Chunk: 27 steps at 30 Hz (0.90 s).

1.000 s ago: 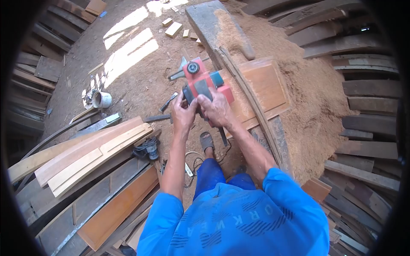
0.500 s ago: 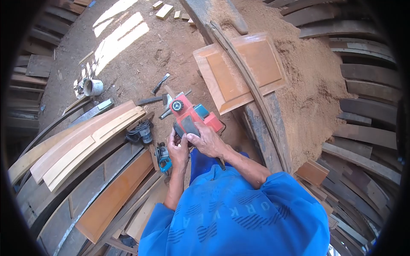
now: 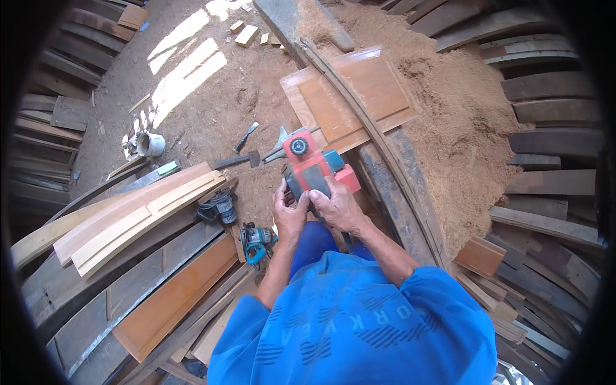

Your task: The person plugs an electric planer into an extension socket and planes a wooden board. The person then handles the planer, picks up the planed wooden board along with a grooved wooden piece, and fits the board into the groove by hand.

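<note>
A red electric planer [image 3: 314, 152] is held up in front of my blue shirt, with its round black knob at the far end and a grey-black body nearer me. My left hand [image 3: 290, 208] is closed around the near left side of the planer. My right hand [image 3: 339, 206] grips its near right side, thumb close to the left one. Both palms hide part of the tool's near end. Just beyond the planer lies a wooden panel [image 3: 359, 96] with a raised centre, under a long narrow strip of wood [image 3: 350, 93].
A hammer [image 3: 240, 158] and a chisel [image 3: 246, 136] lie on the ground ahead. Two power tools, one grey [image 3: 222, 206] and one teal [image 3: 257, 242], sit by my left arm. Boards [image 3: 138, 215] are stacked left; sawdust [image 3: 455, 122] covers the right side.
The planer and both hands have shifted to the right and slightly up relative to the panel. My grip stays on it. The view has turned a little.
</note>
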Each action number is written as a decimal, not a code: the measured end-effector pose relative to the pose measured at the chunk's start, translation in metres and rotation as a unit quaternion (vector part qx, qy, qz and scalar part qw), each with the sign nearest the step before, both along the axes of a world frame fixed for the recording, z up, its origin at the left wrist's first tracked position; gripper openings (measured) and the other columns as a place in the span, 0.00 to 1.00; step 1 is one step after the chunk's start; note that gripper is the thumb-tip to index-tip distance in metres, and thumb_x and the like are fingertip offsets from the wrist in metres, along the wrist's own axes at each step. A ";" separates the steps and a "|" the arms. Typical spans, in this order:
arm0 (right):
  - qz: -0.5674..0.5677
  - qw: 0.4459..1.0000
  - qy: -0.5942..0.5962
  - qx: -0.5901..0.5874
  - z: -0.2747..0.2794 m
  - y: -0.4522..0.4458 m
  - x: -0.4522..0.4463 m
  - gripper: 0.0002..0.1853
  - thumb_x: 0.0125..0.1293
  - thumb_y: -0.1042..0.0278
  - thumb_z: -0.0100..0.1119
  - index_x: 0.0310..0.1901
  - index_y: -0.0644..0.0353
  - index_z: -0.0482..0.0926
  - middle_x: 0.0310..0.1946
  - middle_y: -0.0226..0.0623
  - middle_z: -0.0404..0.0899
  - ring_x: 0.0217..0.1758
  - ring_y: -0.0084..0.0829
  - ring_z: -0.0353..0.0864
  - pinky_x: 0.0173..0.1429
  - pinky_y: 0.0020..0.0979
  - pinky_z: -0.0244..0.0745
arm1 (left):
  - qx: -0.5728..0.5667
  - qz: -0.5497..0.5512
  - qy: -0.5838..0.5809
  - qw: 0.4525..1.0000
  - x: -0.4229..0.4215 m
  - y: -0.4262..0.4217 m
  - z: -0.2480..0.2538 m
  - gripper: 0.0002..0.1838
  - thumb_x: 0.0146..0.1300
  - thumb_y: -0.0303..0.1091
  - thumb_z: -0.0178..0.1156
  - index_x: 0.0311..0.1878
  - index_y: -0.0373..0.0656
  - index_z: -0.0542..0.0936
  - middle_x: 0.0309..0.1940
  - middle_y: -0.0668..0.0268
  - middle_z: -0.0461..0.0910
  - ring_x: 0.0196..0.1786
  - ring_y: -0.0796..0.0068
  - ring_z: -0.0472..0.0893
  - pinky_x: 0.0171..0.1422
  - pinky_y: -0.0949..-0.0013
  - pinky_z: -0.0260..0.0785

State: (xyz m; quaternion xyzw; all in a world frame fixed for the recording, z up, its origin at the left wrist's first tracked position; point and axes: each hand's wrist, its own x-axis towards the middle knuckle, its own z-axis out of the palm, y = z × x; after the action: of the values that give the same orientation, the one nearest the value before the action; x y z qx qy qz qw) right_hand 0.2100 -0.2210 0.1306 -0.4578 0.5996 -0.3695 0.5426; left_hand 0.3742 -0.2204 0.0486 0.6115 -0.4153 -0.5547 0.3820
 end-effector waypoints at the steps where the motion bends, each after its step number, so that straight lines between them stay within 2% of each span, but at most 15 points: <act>1: -0.012 1.000 -0.002 -0.002 0.001 0.003 -0.006 0.29 0.75 0.41 0.58 0.51 0.67 0.77 0.26 0.32 0.78 0.26 0.23 0.76 0.31 0.31 0.74 | -0.011 -0.010 -0.011 1.000 -0.007 0.003 -0.005 0.41 0.63 0.38 0.75 0.74 0.28 0.68 0.57 0.50 0.81 0.55 0.64 0.85 0.59 0.63 0.80; 3: -0.016 1.000 0.006 0.025 0.003 0.010 -0.020 0.28 0.74 0.42 0.59 0.49 0.66 0.77 0.25 0.32 0.77 0.26 0.22 0.75 0.30 0.31 0.74 | -0.035 -0.030 -0.032 0.998 -0.019 0.005 -0.012 0.42 0.62 0.40 0.77 0.73 0.28 0.69 0.57 0.50 0.79 0.56 0.61 0.85 0.60 0.62 0.79; 4: -0.017 0.999 0.043 -0.013 -0.002 0.013 -0.026 0.27 0.74 0.41 0.59 0.46 0.64 0.76 0.24 0.31 0.77 0.25 0.23 0.75 0.30 0.30 0.74 | -0.017 -0.028 -0.043 0.999 -0.024 0.008 -0.013 0.43 0.61 0.41 0.77 0.73 0.28 0.70 0.56 0.51 0.77 0.55 0.60 0.85 0.60 0.61 0.79; 6: -0.016 0.998 0.025 0.054 -0.004 0.016 -0.034 0.33 0.72 0.37 0.60 0.52 0.67 0.79 0.34 0.46 0.83 0.40 0.37 0.84 0.44 0.38 0.78 | -0.013 -0.035 -0.054 0.998 -0.028 0.011 -0.014 0.44 0.61 0.41 0.78 0.74 0.28 0.69 0.56 0.51 0.76 0.54 0.61 0.85 0.60 0.62 0.80; 8: -0.013 0.997 0.021 0.072 -0.009 0.021 -0.033 0.35 0.71 0.35 0.60 0.54 0.68 0.80 0.39 0.54 0.86 0.46 0.44 0.89 0.51 0.42 0.80 | 0.004 -0.046 -0.059 0.997 -0.028 0.011 -0.017 0.45 0.60 0.41 0.78 0.74 0.28 0.69 0.56 0.52 0.75 0.53 0.61 0.85 0.57 0.62 0.80; 11: -0.014 0.999 0.020 0.034 -0.017 0.018 -0.030 0.35 0.70 0.35 0.60 0.53 0.67 0.80 0.39 0.53 0.85 0.45 0.44 0.88 0.51 0.43 0.80 | 0.003 -0.029 -0.033 0.999 -0.025 0.009 -0.039 0.44 0.60 0.41 0.78 0.73 0.28 0.70 0.54 0.52 0.77 0.52 0.61 0.85 0.56 0.61 0.81; 16: -0.007 0.998 0.011 0.069 -0.005 -0.015 -0.024 0.35 0.70 0.34 0.60 0.52 0.67 0.80 0.39 0.55 0.85 0.45 0.46 0.87 0.51 0.45 0.79 | -0.006 -0.040 -0.061 0.997 -0.020 -0.027 -0.023 0.40 0.60 0.40 0.78 0.71 0.31 0.74 0.51 0.52 0.79 0.52 0.59 0.87 0.57 0.61 0.81; 19: -0.011 0.999 0.020 0.046 -0.020 -0.036 -0.020 0.35 0.70 0.34 0.60 0.51 0.68 0.79 0.39 0.57 0.84 0.45 0.48 0.87 0.50 0.46 0.79 | 0.001 -0.048 -0.060 0.997 -0.016 -0.054 -0.017 0.39 0.60 0.40 0.78 0.70 0.33 0.75 0.52 0.51 0.79 0.52 0.59 0.87 0.57 0.60 0.81; 22: -0.027 0.998 0.047 -0.032 -0.025 -0.056 -0.013 0.31 0.73 0.37 0.60 0.49 0.66 0.77 0.28 0.35 0.78 0.30 0.24 0.77 0.35 0.33 0.75 | 0.005 -0.046 -0.048 0.998 -0.013 -0.078 -0.018 0.38 0.60 0.41 0.78 0.70 0.35 0.76 0.52 0.51 0.79 0.52 0.59 0.87 0.57 0.59 0.81; 25: -0.023 0.999 0.031 -0.018 -0.018 -0.085 -0.010 0.31 0.73 0.37 0.59 0.47 0.66 0.77 0.27 0.35 0.78 0.29 0.26 0.78 0.35 0.35 0.75 | -0.008 -0.046 -0.047 0.998 -0.010 -0.104 -0.016 0.37 0.60 0.41 0.78 0.69 0.35 0.76 0.52 0.52 0.80 0.52 0.60 0.87 0.56 0.60 0.81; 27: -0.013 0.999 0.049 0.009 -0.016 -0.107 -0.009 0.36 0.70 0.33 0.59 0.48 0.70 0.78 0.33 0.51 0.82 0.38 0.44 0.85 0.43 0.43 0.78 | -0.025 -0.046 -0.044 0.998 -0.008 -0.127 -0.013 0.36 0.61 0.41 0.78 0.69 0.35 0.77 0.51 0.52 0.81 0.51 0.60 0.87 0.56 0.61 0.81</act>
State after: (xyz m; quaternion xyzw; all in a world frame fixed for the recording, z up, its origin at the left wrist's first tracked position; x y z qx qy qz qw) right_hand 0.2005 -0.3284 0.1146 -0.4626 0.6344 -0.3482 0.5121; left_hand 0.3664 -0.3478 0.0361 0.6057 -0.4734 -0.5335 0.3527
